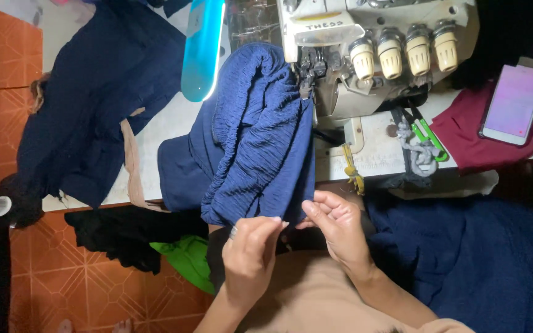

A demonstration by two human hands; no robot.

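Up close, left hand [249, 253] and right hand [335, 229] grip pinching navy fabric [260, 148] hem, cloth above

Left hand [251, 256] raised from the lower edge of the view, forearm angled up and slightly right, back of hand toward the camera, fingers curled inward with thumb and forefinger pinched together at the tip, a ring on 1 finger. Right hand [337, 228] entering from the lower right, forearm bare and slanted up-left, palm turned partly upward, fingers bent and drawn in toward the thumb. Both hands close together, fingertips nearly meeting.
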